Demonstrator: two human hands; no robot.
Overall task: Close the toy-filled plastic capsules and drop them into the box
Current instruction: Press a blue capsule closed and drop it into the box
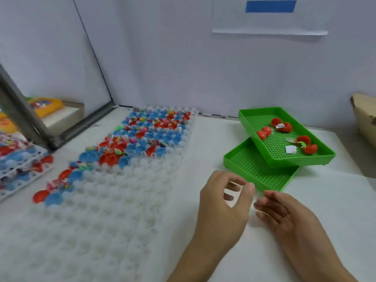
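At 5 o'clock, left hand (221, 202) and right hand (289, 212) loosely open, empty; sheet (270, 17) at 1 o'clock, writing unreadable.

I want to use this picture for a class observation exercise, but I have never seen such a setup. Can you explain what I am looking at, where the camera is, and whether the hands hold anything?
There is no machine: a person works with bare hands, and the one picture comes from a camera worn on their head, looking down. The left hand and right hand hover open over the white table, holding nothing. To the left lies a white dimpled tray; its far part holds open red and blue capsule halves with small toys. To the right, two green perforated trays are stacked askew; the upper holds open red capsules. A cardboard box shows at the right edge.
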